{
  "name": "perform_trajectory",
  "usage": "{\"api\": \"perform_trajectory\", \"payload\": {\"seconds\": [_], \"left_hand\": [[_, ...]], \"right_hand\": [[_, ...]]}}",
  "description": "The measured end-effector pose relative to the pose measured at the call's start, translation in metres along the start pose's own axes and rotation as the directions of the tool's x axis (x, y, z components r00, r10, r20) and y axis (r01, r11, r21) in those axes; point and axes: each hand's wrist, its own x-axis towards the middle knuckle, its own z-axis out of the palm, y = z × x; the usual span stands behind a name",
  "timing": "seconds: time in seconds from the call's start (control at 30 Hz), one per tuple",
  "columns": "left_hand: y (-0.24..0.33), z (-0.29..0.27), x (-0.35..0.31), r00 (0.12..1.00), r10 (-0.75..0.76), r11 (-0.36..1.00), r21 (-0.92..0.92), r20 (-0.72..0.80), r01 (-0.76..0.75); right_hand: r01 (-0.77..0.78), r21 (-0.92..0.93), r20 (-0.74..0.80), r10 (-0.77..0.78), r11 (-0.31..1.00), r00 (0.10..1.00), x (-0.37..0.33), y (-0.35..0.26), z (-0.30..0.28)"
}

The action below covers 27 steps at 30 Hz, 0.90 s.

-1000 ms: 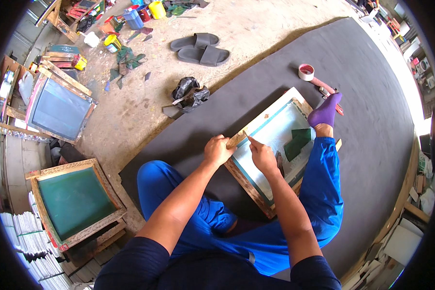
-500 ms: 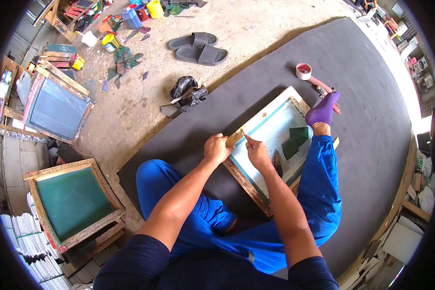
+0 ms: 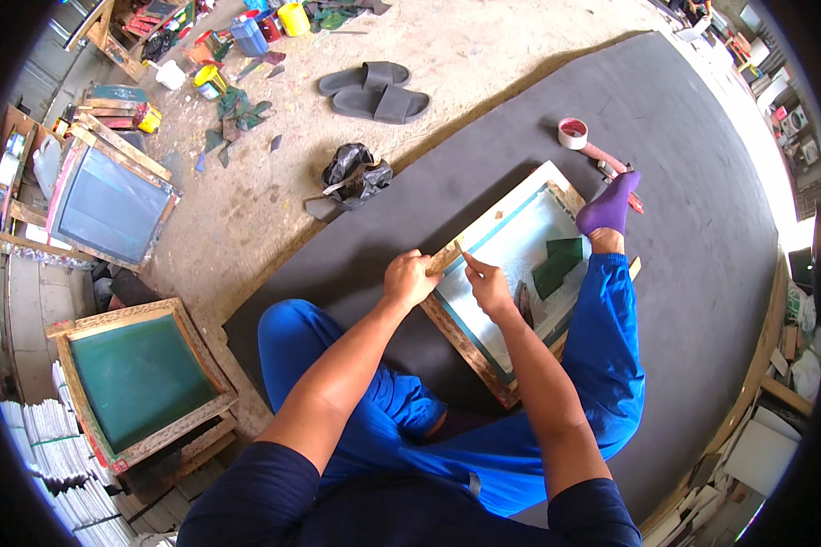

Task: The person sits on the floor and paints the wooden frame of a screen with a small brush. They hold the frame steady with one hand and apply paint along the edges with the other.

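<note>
A wooden frame (image 3: 470,346) with pale, taut mesh (image 3: 488,278) lies slanted on the dark mat in front of me, beside my outstretched leg. My left hand (image 3: 410,279) is closed around its left corner. Just right of it, over the mesh by the same wooden edge, my right hand (image 3: 489,286) is curled with the index finger and thumb toward the rim; whatever it pinches is too small to make out. A dark green scrap (image 3: 557,267) rests on the mesh. Part of a dark, narrow thing (image 3: 524,301) shows beside my right wrist.
Beyond my purple-socked foot (image 3: 608,208) are a tape roll (image 3: 573,134) and a hammer (image 3: 611,160). Slippers (image 3: 380,92) and a black plastic bag (image 3: 356,176) lie on the floor. At left stand a green-meshed frame (image 3: 141,383), a blue-grey one (image 3: 114,205) and paint containers (image 3: 210,80).
Hardly anything differs: my right hand has shifted very slightly along the frame's edge. The left hand keeps its hold, and the frame stays in place.
</note>
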Motion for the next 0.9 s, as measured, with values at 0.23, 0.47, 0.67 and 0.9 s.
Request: {"api": "perform_trajectory", "payload": {"seconds": [0.23,0.47,0.67,0.9], "left_hand": [[-0.005,0.003,0.001,0.998,0.043,0.999,0.002,-0.049,-0.043],[-0.013,0.006,-0.003,0.994,0.053,0.999,0.005,-0.097,-0.052],[0.000,0.000,-0.001,0.998,0.041,0.999,-0.011,-0.053,-0.042],[0.000,-0.002,0.000,0.999,0.040,0.999,0.012,-0.021,-0.040]], "right_hand": [[0.063,-0.243,0.008,-0.063,0.968,0.998,-0.001,-0.005,-0.006],[-0.021,-0.429,0.112,0.076,0.903,0.991,-0.009,-0.046,-0.023],[0.100,0.040,0.011,-0.100,0.994,0.995,0.005,0.003,-0.008],[0.191,-0.072,-0.077,-0.197,0.979,0.977,0.013,0.016,-0.005]]}}
